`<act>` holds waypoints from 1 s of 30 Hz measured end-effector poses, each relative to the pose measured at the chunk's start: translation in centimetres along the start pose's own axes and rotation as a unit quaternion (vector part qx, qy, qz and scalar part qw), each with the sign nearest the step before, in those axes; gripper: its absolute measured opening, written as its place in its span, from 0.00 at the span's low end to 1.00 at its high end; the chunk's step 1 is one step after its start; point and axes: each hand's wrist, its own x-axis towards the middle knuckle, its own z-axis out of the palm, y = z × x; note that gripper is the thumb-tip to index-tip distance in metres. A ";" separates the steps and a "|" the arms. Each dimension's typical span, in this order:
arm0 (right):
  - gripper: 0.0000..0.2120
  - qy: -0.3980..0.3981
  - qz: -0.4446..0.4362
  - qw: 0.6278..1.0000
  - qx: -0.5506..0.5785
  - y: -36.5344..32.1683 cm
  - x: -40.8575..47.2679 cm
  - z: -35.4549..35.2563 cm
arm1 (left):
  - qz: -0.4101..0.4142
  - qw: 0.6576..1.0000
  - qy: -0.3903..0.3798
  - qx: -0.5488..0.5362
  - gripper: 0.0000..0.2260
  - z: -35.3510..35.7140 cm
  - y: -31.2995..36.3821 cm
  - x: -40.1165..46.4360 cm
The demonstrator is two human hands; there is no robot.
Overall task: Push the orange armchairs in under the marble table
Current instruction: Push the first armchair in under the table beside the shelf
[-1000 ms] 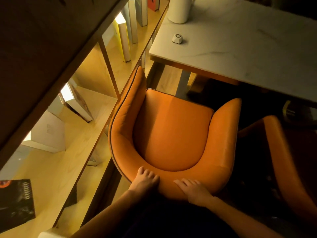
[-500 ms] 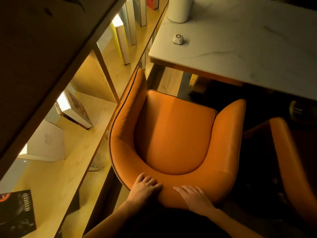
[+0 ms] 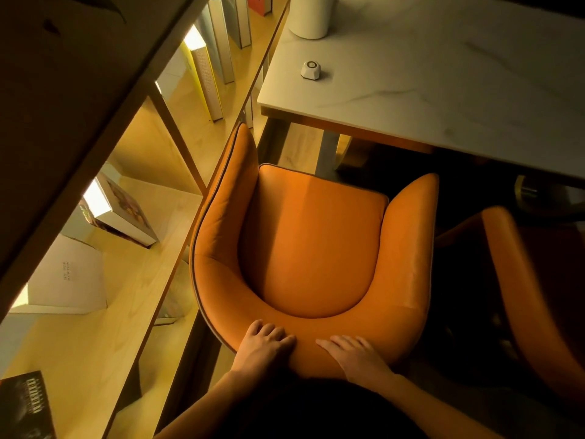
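Two hands, left hand (image 3: 264, 342) and right hand (image 3: 354, 351), press flat-fingered on the armchair (image 3: 316, 242) backrest at lower centre; it looks heavy and padded, best pushed there toward the tabletop (image 3: 443, 90).

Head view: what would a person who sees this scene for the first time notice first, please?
The orange armchair fills the centre, its seat not yet under the marble table at upper right. The left hand and right hand rest on its curved backrest at the bottom. A lit wooden bookshelf runs along the left, close beside the chair, and a small white device sits near the table's corner.
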 end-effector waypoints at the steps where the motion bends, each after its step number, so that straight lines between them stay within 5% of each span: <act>1: 0.26 0.001 -0.002 1.000 -0.004 0.0 0.0 0.0 | -0.002 1.000 0.000 0.000 0.22 0.0 0.1 0.0; 9: 0.33 -0.004 -0.024 1.000 -0.019 -0.1 -0.2 -0.5 | -0.038 0.999 0.028 0.010 0.23 0.7 1.1 -0.2; 16: 0.32 0.010 -0.067 0.997 -0.037 1.2 0.7 0.5 | -0.130 0.990 -0.043 0.047 0.27 1.3 4.8 0.5; 19: 0.34 0.037 -0.067 0.996 -0.054 1.9 0.0 1.6 | -0.106 0.991 0.017 0.082 0.18 2.4 6.2 1.0; 24: 0.31 0.043 -0.073 0.995 -0.047 2.7 -1.0 1.5 | -0.049 0.994 -0.057 0.077 0.28 2.3 6.2 2.1; 30: 0.32 0.075 -0.092 0.993 -0.002 3.2 -0.6 2.1 | -0.078 0.992 -0.045 0.093 0.24 2.1 6.2 2.1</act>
